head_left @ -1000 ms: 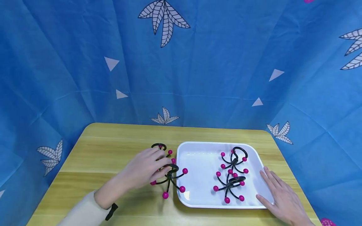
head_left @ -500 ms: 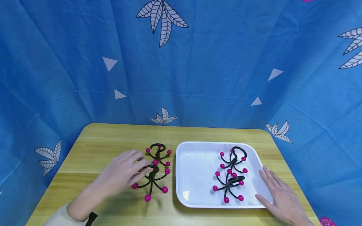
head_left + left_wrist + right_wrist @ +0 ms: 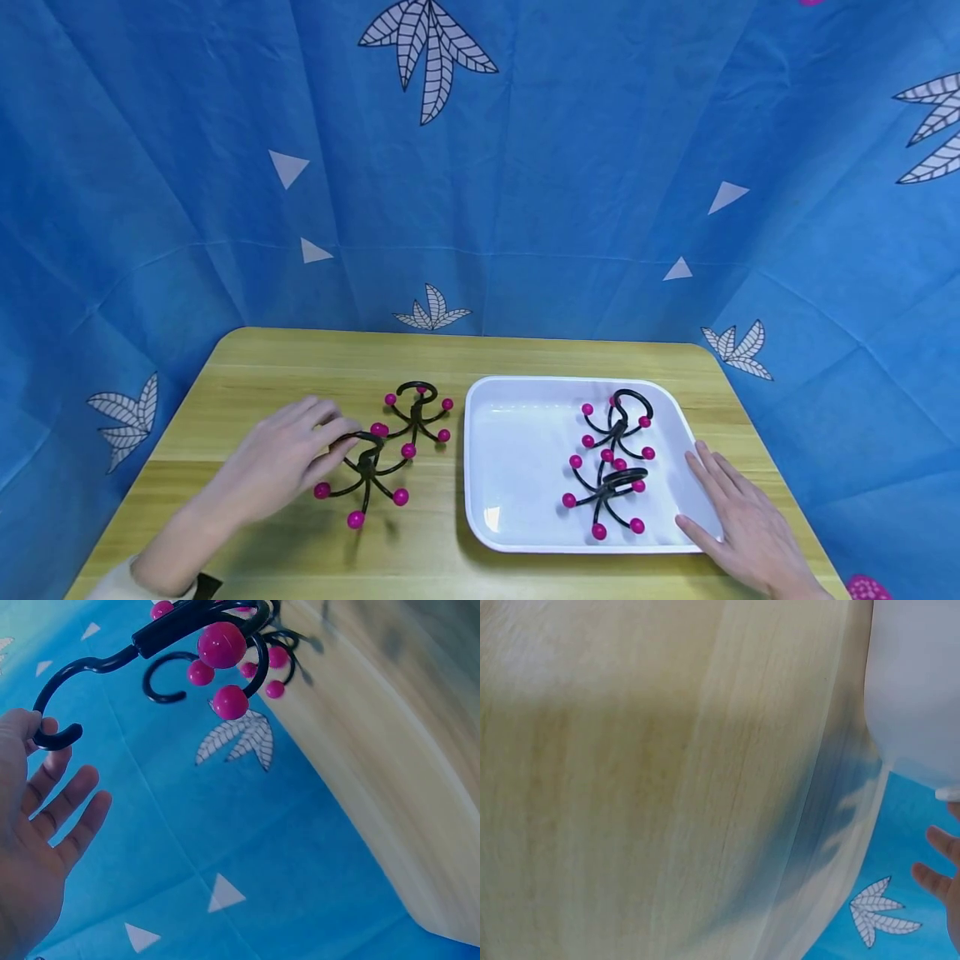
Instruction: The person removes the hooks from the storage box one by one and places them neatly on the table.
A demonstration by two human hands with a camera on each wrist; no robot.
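Note:
Thumb and fingertips of my left hand (image 3: 281, 454) pinch the curved top of a black multi-arm hook hanger (image 3: 367, 464) tipped with pink balls. Its shadow falls on the table below. In the left wrist view, thumb and index finger grip the hook end of this hanger (image 3: 161, 637), the other fingers spread. A matching hanger (image 3: 416, 412) stands just behind it on the table. Two more, a rear hanger (image 3: 618, 428) and a front hanger (image 3: 604, 492), are in the white tray (image 3: 502, 467). My right hand (image 3: 742, 517) rests at the tray's right edge, fingers extended.
The wooden table (image 3: 300, 367) has rounded back corners. A blue patterned cloth (image 3: 480, 183) hangs behind and beside it. Bare tray floor shows left of the two hangers inside.
My left hand has moved left with its hanger, away from the tray's left edge, uncovering the hanger behind. The right hand and the tray's hangers stay in place.

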